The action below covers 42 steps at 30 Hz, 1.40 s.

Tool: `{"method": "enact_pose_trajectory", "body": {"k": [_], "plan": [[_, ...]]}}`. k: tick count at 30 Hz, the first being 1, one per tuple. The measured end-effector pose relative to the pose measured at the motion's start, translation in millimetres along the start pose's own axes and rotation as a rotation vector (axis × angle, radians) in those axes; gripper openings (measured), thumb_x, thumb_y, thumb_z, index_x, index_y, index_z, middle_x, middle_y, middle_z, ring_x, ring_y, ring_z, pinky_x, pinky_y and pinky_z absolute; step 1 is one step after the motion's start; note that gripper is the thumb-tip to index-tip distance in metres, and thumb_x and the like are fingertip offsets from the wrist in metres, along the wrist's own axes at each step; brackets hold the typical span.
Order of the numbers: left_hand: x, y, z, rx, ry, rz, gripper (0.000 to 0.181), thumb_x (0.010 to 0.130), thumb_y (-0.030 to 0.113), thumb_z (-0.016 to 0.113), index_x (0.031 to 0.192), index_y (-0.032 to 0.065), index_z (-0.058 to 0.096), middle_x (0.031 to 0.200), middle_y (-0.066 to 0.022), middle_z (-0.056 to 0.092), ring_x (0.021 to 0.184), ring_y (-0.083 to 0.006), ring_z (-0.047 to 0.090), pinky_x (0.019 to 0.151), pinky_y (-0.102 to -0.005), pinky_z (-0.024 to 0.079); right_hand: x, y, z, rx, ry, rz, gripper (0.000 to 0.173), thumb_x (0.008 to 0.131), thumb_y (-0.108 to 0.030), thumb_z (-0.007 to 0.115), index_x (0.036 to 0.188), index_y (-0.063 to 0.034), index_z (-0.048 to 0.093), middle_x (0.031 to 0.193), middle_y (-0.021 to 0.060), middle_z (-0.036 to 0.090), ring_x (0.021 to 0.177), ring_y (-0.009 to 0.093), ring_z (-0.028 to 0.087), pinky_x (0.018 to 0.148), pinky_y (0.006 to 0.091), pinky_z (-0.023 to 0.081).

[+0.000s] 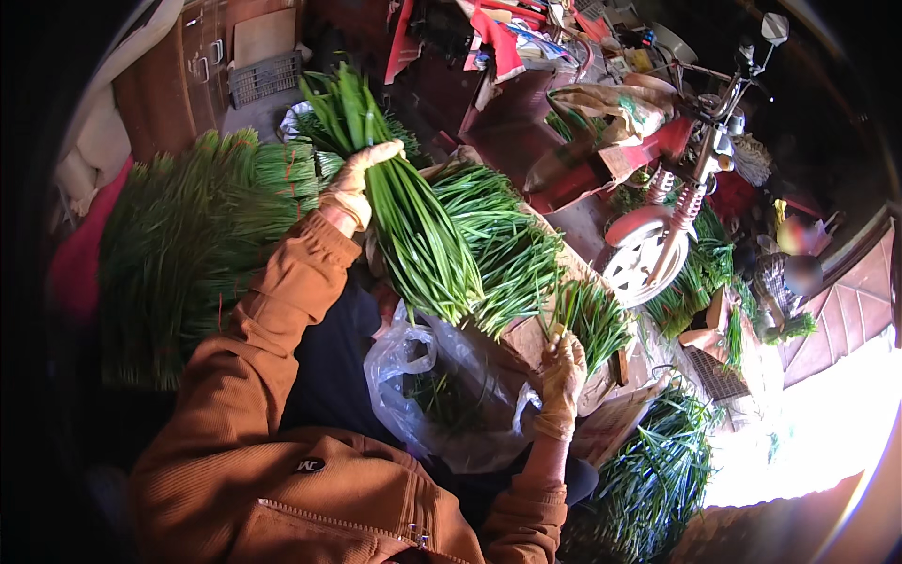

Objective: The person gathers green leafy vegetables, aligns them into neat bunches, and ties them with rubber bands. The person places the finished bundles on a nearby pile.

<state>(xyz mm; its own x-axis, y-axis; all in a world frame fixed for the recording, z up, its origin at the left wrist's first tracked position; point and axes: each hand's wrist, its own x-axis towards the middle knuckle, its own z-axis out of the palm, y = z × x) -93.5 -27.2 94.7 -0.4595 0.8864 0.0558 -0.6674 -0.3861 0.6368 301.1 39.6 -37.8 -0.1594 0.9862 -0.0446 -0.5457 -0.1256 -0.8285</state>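
My left hand (pixel 352 185), in a pale glove, is wrapped around a thick bunch of long flat green leaves (pixel 423 243), which look like garlic chives. The bunch slants over a pile of similar greens (pixel 497 233) on a board. Lower right, my gloved right hand (pixel 564 377) has its fingers pinched together on thin green stalks (pixel 548 321), beside a smaller heap of greens (pixel 592 321). Below both hands, a clear plastic bag (pixel 451 402) hangs open with loose green bits inside.
Stacked bundles of greens (pixel 190 254) stand left, some tied with red bands. A loose heap of greens (pixel 655 465) lies lower right. Beyond the board is a motor vehicle's front wheel (pixel 648 257). Another person (pixel 779 282) is at far right, near more greens. A plastic crate (pixel 266 79) sits behind.
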Motion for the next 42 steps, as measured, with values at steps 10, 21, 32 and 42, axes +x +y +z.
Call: {"method": "enact_pose_trajectory", "body": {"k": [10, 21, 32, 42], "plan": [[-8, -23, 26, 0.204, 0.002, -0.136, 0.022, 0.070, 0.010, 0.071, 0.089, 0.0034, 0.063, 0.076, -0.0056, 0.063, 0.070, -0.0170, 0.061, 0.067, -0.0307, 0.052, -49, 20, -37, -0.088, -0.096, 0.147, 0.016, 0.087, -0.016, 0.057, 0.094, -0.0016, 0.060, 0.083, 0.0037, 0.059, 0.072, 0.010, 0.054, 0.067, 0.0229, 0.044], [-9, -66, 68, 0.406, -0.075, -0.117, 0.027, 0.066, 0.008, 0.071, 0.092, 0.0016, 0.065, 0.085, -0.0066, 0.066, 0.080, -0.0163, 0.061, 0.077, -0.0302, 0.048, -60, 39, -46, -0.720, -0.607, 0.086, 0.082, 0.065, -0.023, 0.079, 0.133, -0.0045, 0.036, 0.130, 0.0170, 0.045, 0.122, 0.023, 0.042, 0.099, 0.0344, 0.035], [-25, -215, 157, 0.716, -0.132, -0.345, 0.046, 0.064, 0.020, 0.077, 0.103, 0.0051, 0.059, 0.095, -0.0094, 0.062, 0.078, -0.0204, 0.058, 0.073, -0.0342, 0.046, -24, 20, 43, -0.122, -0.537, 0.077, 0.071, 0.070, -0.034, 0.074, 0.124, -0.0020, 0.042, 0.114, 0.0053, 0.054, 0.103, 0.019, 0.051, 0.090, 0.0321, 0.039], [-15, -172, 169, 0.933, -0.574, -0.473, 0.056, 0.077, 0.044, 0.061, 0.122, 0.0125, 0.049, 0.111, -0.0016, 0.057, 0.101, -0.0176, 0.050, 0.086, -0.0449, 0.036, -44, 67, -56, 0.774, -0.139, 0.218, 0.054, 0.076, -0.034, 0.069, 0.118, -0.0058, 0.050, 0.113, 0.0093, 0.057, 0.100, 0.026, 0.055, 0.088, 0.0406, 0.047]]}}
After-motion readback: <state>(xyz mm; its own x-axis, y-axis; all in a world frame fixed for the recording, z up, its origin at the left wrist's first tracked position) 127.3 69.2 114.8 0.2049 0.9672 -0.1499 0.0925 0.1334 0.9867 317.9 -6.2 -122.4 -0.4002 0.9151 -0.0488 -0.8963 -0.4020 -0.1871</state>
